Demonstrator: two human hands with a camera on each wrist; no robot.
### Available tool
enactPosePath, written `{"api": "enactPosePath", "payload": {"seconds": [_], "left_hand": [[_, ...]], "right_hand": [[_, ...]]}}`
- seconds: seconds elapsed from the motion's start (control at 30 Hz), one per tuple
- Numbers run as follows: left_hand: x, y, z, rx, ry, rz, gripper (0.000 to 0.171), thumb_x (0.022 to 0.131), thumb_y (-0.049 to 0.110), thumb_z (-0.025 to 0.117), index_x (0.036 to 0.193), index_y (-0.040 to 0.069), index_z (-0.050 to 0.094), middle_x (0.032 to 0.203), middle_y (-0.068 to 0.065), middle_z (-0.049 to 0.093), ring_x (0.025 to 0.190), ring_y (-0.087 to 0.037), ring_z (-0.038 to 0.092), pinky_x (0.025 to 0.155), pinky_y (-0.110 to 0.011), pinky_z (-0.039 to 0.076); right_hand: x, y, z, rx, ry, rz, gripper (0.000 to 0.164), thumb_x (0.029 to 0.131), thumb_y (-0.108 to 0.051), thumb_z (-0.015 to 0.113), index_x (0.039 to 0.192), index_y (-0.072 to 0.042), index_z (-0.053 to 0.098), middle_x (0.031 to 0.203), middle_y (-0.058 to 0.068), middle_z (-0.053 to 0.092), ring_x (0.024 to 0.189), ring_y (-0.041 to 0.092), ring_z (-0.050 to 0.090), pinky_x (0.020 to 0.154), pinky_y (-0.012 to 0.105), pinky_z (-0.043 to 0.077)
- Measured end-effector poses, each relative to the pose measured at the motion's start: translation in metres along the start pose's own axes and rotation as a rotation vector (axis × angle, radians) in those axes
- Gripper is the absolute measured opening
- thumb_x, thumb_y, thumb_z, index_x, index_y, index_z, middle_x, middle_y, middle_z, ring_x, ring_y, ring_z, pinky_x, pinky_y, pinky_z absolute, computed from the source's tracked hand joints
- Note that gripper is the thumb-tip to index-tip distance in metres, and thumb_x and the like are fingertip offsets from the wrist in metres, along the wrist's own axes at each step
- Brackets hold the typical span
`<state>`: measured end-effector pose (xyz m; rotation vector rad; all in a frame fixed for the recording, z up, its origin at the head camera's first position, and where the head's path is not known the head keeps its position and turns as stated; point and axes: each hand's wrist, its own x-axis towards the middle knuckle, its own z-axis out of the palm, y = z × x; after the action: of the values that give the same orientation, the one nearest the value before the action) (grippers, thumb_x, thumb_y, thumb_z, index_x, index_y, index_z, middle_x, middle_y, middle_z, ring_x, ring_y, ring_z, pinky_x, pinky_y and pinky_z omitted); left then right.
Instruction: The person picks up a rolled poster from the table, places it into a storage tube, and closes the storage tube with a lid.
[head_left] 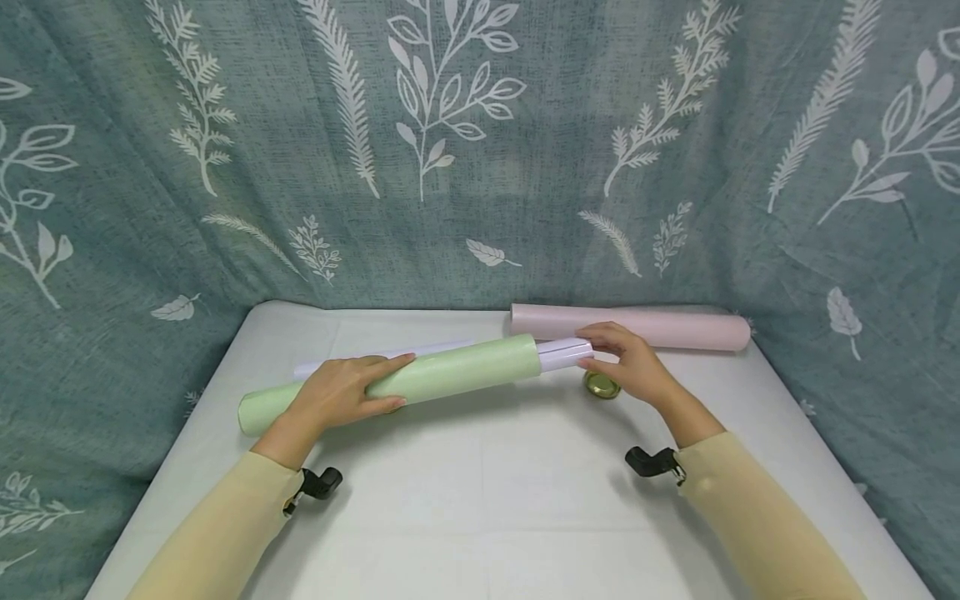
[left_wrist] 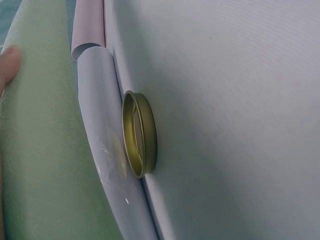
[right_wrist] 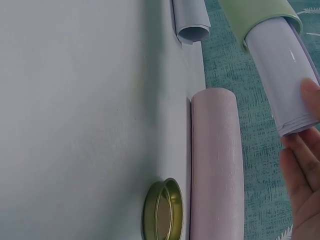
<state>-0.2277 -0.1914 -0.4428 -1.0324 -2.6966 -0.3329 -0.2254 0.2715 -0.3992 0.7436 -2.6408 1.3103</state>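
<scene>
Above the white tabletop (head_left: pixel 480 492), toward its far edge, I am observing both hands working on one green tube (head_left: pixel 465 371). The left hand (head_left: pixel 348 390) is gripping the tube across its barrel, thumb along the near side and fingers over the top. This hold is presumably steadying the tube against sliding along its axis. The right hand (head_left: pixel 626 358) is pinching the outer end of a rolled white sheet (head_left: pixel 564 354), which is projecting from the tube's right opening. Thumb and fingers are bearing on opposite sides, a grip that is probably compressing the layers to suit the bore. From the head view I am reading the tube as slanting, its right end pointing toward the far right corner. Whether the left end is touching the tabletop, I cannot tell.

Behind the tube, a second rolled sheet (right_wrist: pixel 192 17) is lying near the far edge, apparently parked outside the working line. A pink tube (head_left: pixel 630 327) is lying along the far edge toward the far right corner, likely for the same reason. A gold metal cap (head_left: pixel 602 384) is lying open side up just in front of it; I am judging that position as convenient for the right hand.
</scene>
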Motion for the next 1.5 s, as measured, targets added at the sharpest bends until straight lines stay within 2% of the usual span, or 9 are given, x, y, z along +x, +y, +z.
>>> {"api": "enactPosePath", "payload": {"seconds": [0.17,0.3,0.43,0.57,0.87,1.1,1.33,1.5], "left_hand": [[0.001,0.000,0.000,-0.004,0.005,0.006,0.068,0.090,0.061,0.064,0.151,0.034,0.047,0.127,-0.002,0.068,0.105,-0.026,0.069,0.083,-0.047,0.055],[0.001,0.001,0.000,-0.003,0.006,0.006,0.068,0.090,0.061,0.064,0.151,0.034,0.047,0.127,-0.001,0.068,0.105,-0.026,0.069,0.083,-0.047,0.056],[0.001,0.001,0.000,-0.004,0.008,0.007,0.068,0.090,0.061,0.064,0.151,0.034,0.047,0.127,0.000,0.068,0.104,-0.026,0.069,0.082,-0.047,0.056],[0.002,0.001,0.001,-0.003,0.007,0.005,0.068,0.090,0.061,0.064,0.150,0.034,0.047,0.127,0.000,0.068,0.103,-0.025,0.070,0.081,-0.047,0.056],[0.003,0.004,0.000,-0.003,0.009,0.015,0.068,0.090,0.059,0.065,0.150,0.033,0.048,0.125,-0.002,0.069,0.100,-0.026,0.070,0.079,-0.047,0.056],[0.004,0.004,0.001,-0.003,0.026,0.026,0.068,0.090,0.059,0.066,0.150,0.033,0.048,0.124,-0.002,0.069,0.100,-0.026,0.070,0.079,-0.046,0.056],[0.004,0.005,0.003,0.000,0.034,0.034,0.068,0.090,0.060,0.065,0.150,0.033,0.049,0.124,-0.002,0.069,0.099,-0.025,0.070,0.078,-0.046,0.056],[0.005,0.005,0.003,-0.003,0.033,0.035,0.068,0.090,0.059,0.066,0.150,0.033,0.049,0.124,-0.003,0.069,0.100,-0.026,0.070,0.079,-0.046,0.056]], "right_hand": [[0.002,0.008,0.003,0.071,-0.011,0.054,0.044,0.091,0.001,0.071,0.132,0.008,0.059,0.134,0.025,0.055,0.119,0.042,0.059,0.101,0.050,0.047],[0.003,0.026,0.005,0.137,-0.013,0.126,0.045,0.092,-0.007,0.073,0.135,0.001,0.059,0.136,0.018,0.057,0.120,0.036,0.059,0.096,0.036,0.053],[0.004,0.032,0.006,0.197,-0.012,0.132,0.047,0.092,-0.012,0.075,0.134,0.002,0.060,0.134,0.018,0.058,0.119,0.037,0.060,0.089,0.026,0.055],[0.004,0.031,0.007,0.251,-0.020,0.140,0.046,0.092,-0.011,0.075,0.133,0.003,0.060,0.134,0.018,0.058,0.121,0.037,0.059,0.085,0.030,0.057],[0.005,0.032,0.011,0.305,-0.030,0.152,0.043,0.092,-0.010,0.074,0.131,0.001,0.062,0.134,0.017,0.058,0.118,0.023,0.061,0.083,0.034,0.058],[0.005,0.035,0.014,0.315,-0.053,0.125,0.042,0.094,-0.009,0.071,0.133,0.001,0.060,0.135,0.017,0.057,0.122,0.026,0.059,0.086,0.031,0.057],[0.007,0.032,0.018,0.347,-0.072,0.130,0.043,0.093,-0.010,0.072,0.133,0.000,0.060,0.133,0.020,0.058,0.124,0.037,0.057,0.088,0.033,0.057],[0.006,0.030,0.020,0.358,-0.069,0.146,0.042,0.094,-0.011,0.072,0.133,-0.001,0.061,0.132,0.020,0.059,0.118,0.021,0.062,0.088,0.032,0.057]]}}
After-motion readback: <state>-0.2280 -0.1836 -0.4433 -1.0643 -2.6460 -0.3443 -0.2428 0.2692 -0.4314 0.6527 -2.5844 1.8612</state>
